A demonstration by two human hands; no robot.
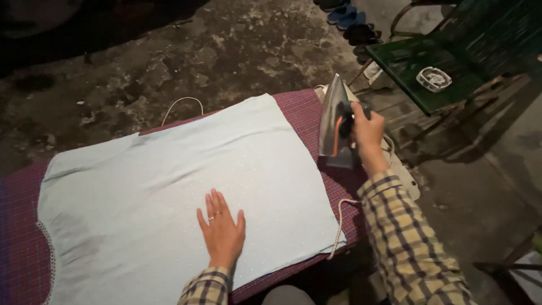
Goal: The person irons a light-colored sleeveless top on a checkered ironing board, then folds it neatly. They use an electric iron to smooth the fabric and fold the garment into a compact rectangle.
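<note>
The left hand lies flat and open on the pale blue garment, fingers spread, palm pressing the cloth near its front edge and gripping nothing. The right hand is closed around the handle of the electric iron, which stands upright on its heel at the far right end of the board, its shiny soleplate facing left toward the cloth and not touching it. To iron this well, it seems wise to keep the flat hand holding the fabric taut and smooth while staying well clear of the soleplate's path, and to mind the white cord that hangs off the board's right edge so it does not drag across the cloth. The garment is spread wide over a board covered in red-and-blue checked fabric, which shows at the far and right margins. Around it is a rough, stained concrete floor. To the right stands a dark green chair with a small white dish on its seat, and several sandals sit on the floor beyond.
</note>
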